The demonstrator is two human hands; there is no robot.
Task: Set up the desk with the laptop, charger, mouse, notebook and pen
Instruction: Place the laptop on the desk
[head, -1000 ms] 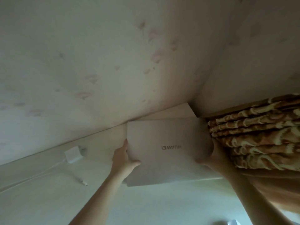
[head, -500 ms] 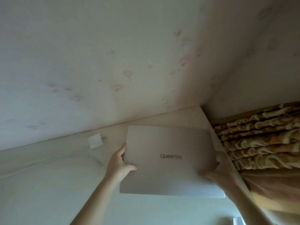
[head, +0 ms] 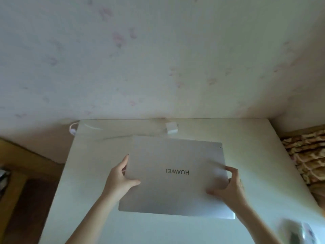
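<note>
I have the closed laptop (head: pixel 175 175) between both hands over the white tabletop (head: pixel 84 182). My left hand (head: pixel 121 178) is curled round its left edge, thumb lying on the lid and fingers underneath. My right hand (head: pixel 228 187) pinches the right edge the same way, thumb on top. Whether its base already touches the tabletop I cannot tell; its near edge looks close to the surface.

It is a stiff, flat slab, so it will not sag, but I judge it fairly heavy, and its smooth metal lid looks slick under my thumbs. The side edges, about midway along, are the right places to hold. It should go down level and gently, since a corner knock could dent it.

Beyond my fingertips the white charger (head: pixel 171 128) lies near the wall, its cable (head: pixel 112 137) trailing away past my left hand.
</note>
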